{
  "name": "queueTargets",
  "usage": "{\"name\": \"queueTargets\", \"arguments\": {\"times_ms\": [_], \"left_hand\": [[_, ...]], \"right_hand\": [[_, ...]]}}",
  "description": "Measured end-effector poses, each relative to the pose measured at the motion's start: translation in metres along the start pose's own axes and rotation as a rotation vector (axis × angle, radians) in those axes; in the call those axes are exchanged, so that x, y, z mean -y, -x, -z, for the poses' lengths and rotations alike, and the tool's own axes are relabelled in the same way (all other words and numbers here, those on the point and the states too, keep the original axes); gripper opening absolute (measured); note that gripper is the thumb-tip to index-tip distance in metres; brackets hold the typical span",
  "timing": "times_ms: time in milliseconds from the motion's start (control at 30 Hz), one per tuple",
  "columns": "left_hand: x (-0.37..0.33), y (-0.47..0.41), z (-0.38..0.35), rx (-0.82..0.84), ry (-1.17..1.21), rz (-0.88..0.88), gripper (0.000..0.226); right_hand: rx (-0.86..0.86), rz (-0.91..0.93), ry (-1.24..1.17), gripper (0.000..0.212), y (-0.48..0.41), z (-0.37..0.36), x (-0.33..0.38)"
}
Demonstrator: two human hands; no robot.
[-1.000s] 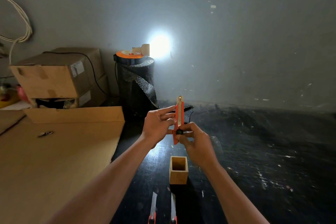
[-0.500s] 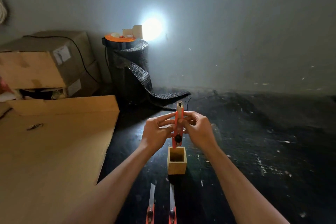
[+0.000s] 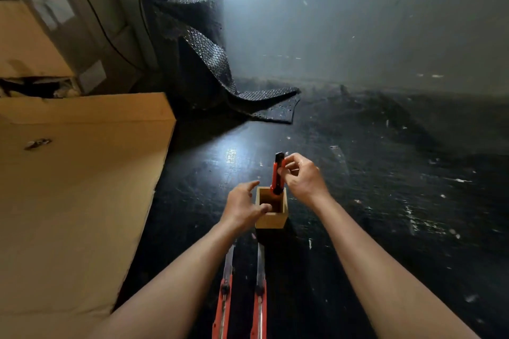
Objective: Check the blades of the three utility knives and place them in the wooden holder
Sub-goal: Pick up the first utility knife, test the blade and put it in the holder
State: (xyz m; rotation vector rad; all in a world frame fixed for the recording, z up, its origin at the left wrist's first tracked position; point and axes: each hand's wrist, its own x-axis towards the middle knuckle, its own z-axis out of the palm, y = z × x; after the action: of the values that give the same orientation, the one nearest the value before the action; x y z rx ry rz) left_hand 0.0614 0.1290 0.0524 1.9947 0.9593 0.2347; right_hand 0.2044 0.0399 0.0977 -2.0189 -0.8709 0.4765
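Note:
A square wooden holder [image 3: 271, 219] stands on the black table. An orange utility knife [image 3: 277, 173] stands nearly upright with its lower end inside the holder's far right corner. My right hand [image 3: 303, 177] pinches the knife's upper part. My left hand [image 3: 243, 206] rests against the holder's left wall, thumb on the near rim. Two more orange utility knives lie side by side near the front edge, blades extended toward the holder: the left one [image 3: 224, 292] and the right one [image 3: 259, 292].
A flat cardboard sheet [image 3: 68, 195] covers the table's left side. Cardboard boxes [image 3: 55, 36] are stacked at the back left. A black bubble-wrap roll [image 3: 190, 44] with an orange tape reel on top stands behind, its loose end trailing onto the table.
Both hands held the knife up in front of me before. Now it has come down into the holder, my left hand has let go of it and moved onto the holder.

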Motion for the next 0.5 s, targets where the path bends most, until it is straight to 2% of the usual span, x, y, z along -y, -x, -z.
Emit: {"name": "queueTargets", "arguments": {"times_ms": [100,267,500], "left_hand": [[0.007,-0.003,-0.014,0.039,-0.047,0.02,0.091],[0.011,-0.002,-0.023,0.034,-0.035,0.014,0.077],[0.01,-0.004,-0.023,0.027,-0.006,0.034,0.079]], "right_hand": [[0.023,-0.031,0.086,0.006,0.0,-0.01,-0.018],[0.058,-0.061,0.166,0.009,0.0,-0.024,-0.037],[0.045,-0.107,0.251,0.008,-0.004,-0.029,-0.046]]}}
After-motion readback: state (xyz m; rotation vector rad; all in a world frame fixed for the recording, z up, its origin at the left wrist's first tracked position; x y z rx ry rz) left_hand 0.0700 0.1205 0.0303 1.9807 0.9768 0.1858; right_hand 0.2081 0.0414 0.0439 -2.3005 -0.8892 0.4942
